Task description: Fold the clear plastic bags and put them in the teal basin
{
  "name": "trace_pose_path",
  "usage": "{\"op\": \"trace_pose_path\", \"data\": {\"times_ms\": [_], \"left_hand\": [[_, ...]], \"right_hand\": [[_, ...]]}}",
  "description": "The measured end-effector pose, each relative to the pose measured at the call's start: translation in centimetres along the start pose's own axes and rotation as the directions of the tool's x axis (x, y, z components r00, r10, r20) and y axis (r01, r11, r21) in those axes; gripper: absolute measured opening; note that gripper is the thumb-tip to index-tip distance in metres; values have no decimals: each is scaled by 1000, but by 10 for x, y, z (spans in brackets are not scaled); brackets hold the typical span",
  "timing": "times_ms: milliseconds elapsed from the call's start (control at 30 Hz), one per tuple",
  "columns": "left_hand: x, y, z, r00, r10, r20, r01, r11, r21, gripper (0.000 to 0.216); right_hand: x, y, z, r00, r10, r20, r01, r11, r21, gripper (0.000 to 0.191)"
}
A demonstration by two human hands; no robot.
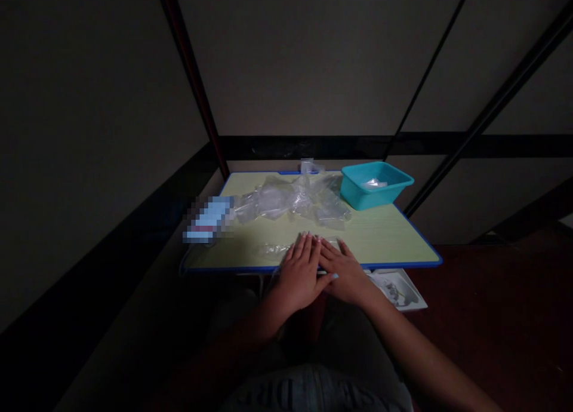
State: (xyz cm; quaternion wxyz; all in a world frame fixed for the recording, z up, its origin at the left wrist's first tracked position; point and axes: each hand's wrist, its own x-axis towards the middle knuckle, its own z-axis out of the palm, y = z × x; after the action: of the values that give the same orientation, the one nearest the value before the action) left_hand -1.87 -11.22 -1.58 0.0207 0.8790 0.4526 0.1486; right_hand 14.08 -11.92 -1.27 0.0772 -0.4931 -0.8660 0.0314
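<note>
My left hand point(301, 271) and my right hand point(342, 268) lie side by side at the near edge of a small table point(389, 239), fingers stretched out flat and pointing away from me. Their thumbs and fingertips meet or overlap a little. Both press on a clear plastic bag point(271, 251) lying flat on the tabletop; part of it is hidden beneath them. Beyond my fingers spreads a loose pile of clear plastic bags point(286, 198), crumpled and overlapping.
A turquoise basket point(358, 196) at the back right holds some clear plastic. On the left is a pixelated, bright blue-white object point(209, 220). Below the table's right edge sits a white tray point(414, 298) with small items. Dark panelled walls point(304, 60) stand close behind and left.
</note>
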Motion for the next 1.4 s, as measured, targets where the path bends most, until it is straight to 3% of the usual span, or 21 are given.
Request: {"op": "trace_pose_path", "data": {"times_ms": [233, 400, 500, 667, 867, 967, 1067, 1200, 1267, 1333, 1400], "left_hand": [[-19, -52, -30, 997, -65, 47, 58, 988, 143, 61], [-27, -67, -59, 995, -25, 92, 14, 992, 123, 21], [-28, -73, -68, 990, -19, 142, 2, 993, 115, 8], [-19, -88, -80, 957, -22, 288, -1, 997, 81, 2], [-8, -91, -99, 991, 34, 129, -64, 969, 239, 14], [-11, -99, -97, 989, 16, 148, -55, 963, 265, 17], [-19, -103, -91, 984, -76, 162, 31, 964, 265, 18], [-23, -69, -76, 987, -156, -36, 160, 976, 148, 27], [-19, -37, -63, 992, -72, -106, 77, 996, 44, 37], [-12, -4, -46, 994, 70, -79, -73, 997, -35, 58], [-2, 20, -28, 990, 136, -32, -138, 987, -77, 76]], "right_hand": [[4, 0, 3, 999, -3, -33, 2, 999, -35, 77], [4, 3, 2, 1000, 4, -26, -5, 1000, -29, 76], [4, 2, 0, 1000, -4, -10, 4, 1000, -21, 75], [6, 2, -4, 1000, 1, 27, -1, 1000, -11, 79], [9, 3, 2, 999, 42, 10, -41, 998, -44, 78], [10, 2, 7, 999, 51, -13, -52, 997, -66, 79], [9, 0, 7, 998, 58, -31, -60, 995, -78, 79], [8, -2, 5, 997, 62, -52, -66, 994, -87, 81], [8, -1, 8, 996, 53, -69, -60, 993, -99, 82], [8, 2, 15, 995, 59, -84, -69, 989, -131, 77], [10, 5, 25, 989, 104, -106, -121, 978, -171, 70]]}}
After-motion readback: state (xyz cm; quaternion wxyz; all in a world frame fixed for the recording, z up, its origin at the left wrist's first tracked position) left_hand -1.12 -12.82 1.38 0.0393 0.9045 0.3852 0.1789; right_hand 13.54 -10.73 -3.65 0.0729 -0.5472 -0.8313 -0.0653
